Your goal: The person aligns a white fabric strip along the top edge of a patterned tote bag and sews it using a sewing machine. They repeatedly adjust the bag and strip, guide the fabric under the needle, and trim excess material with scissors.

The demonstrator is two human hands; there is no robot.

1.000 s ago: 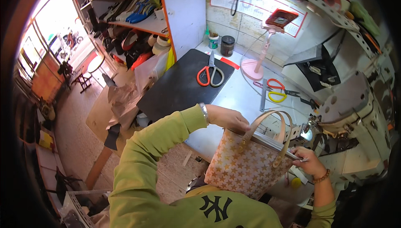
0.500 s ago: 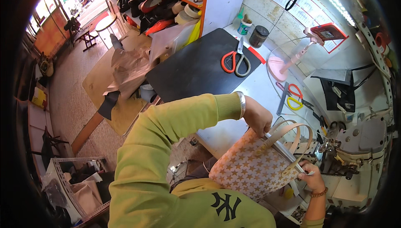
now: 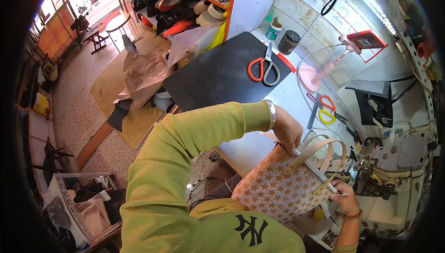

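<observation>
A pale handbag (image 3: 273,186) printed with gold stars rests tilted against my lap, its top edge slanting down to the right. Two beige strap handles (image 3: 334,144) arch up from its rim. My left hand (image 3: 288,131), a silver bangle at the wrist, is closed on the far left end of the rim. At the opposite end, my right hand (image 3: 346,198) pinches the rim near a light strip along the opening; a beaded bracelet circles that wrist. The fingertips of my left hand are partly hidden by the bag, and its inside does not show.
On the white table lie a black mat (image 3: 213,74), large scissors (image 3: 263,70), red-and-yellow-handled scissors (image 3: 328,110) and a metal ruler (image 3: 314,112). A pink stand (image 3: 311,78) is behind them. A sewing machine (image 3: 398,155) stands right; a bin of scraps (image 3: 95,216) sits lower left.
My left hand has shifted slightly at the bag's rim, and a pale edge now shows beside it. Both hands keep their hold; the whole view has moved a little.
</observation>
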